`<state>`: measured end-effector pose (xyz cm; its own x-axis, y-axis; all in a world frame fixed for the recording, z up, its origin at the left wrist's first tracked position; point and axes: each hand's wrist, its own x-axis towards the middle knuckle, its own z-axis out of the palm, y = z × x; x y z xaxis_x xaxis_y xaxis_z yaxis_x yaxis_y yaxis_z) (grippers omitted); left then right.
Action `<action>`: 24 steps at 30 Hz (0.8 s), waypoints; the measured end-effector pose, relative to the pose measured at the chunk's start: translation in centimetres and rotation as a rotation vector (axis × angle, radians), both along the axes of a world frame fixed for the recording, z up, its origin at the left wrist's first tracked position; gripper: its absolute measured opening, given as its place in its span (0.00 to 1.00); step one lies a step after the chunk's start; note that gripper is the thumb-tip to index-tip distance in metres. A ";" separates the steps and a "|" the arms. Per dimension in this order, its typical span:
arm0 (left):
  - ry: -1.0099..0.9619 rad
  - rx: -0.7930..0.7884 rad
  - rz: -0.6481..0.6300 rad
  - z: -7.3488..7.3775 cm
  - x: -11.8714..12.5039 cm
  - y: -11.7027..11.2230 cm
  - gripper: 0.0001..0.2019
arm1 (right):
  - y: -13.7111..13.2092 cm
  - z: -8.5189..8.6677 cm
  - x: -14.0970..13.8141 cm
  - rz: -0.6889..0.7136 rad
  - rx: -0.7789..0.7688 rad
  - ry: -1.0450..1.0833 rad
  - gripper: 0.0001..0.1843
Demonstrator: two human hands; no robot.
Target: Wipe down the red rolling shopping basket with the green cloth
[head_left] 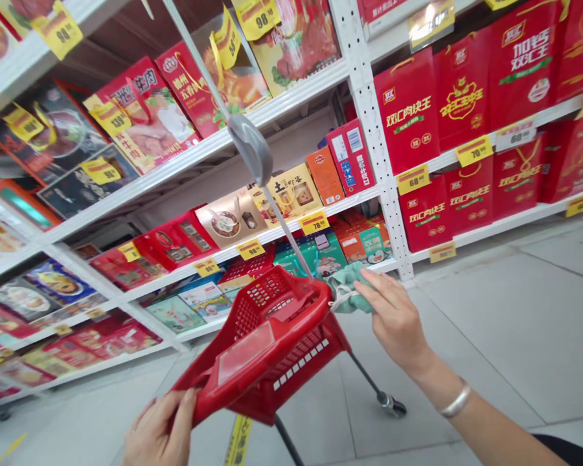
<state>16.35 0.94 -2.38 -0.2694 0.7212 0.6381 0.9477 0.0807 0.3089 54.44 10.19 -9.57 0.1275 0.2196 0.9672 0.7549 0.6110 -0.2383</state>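
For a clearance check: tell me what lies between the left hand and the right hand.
In the head view, a red plastic shopping basket lies between the left hand, on its rim, and the right hand, which holds a green cloth.

Beside you, white metal shelving (369,110) carries red gift boxes (408,110) and other boxed food packs (291,191), yellow price tags (473,150) along its edges, above a pale tiled floor (490,317).

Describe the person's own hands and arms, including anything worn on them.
Both hands are bare, ungloved: the left hand and the right hand. A silver bangle circles the right wrist, and a dark sleeve shows at the frame's corner beyond the bare forearm.
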 end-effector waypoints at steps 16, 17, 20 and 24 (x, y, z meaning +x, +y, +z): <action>-0.176 -0.121 -0.200 0.9 -5.0 1.3 0.17 | -3.6 0.9 -4.3 0.305 0.005 -0.060 0.18; -0.192 -0.132 -0.203 0.9 -5.2 1.5 0.17 | -3.4 0.5 -4.1 0.287 -0.012 -0.053 0.19; -0.242 -0.142 -0.205 1.0 -5.9 2.0 0.17 | -1.9 -0.8 -3.3 0.250 -0.071 -0.043 0.21; -0.305 -0.169 -0.202 1.4 -6.8 2.8 0.20 | 0.5 -2.0 -1.5 0.182 -0.133 -0.007 0.21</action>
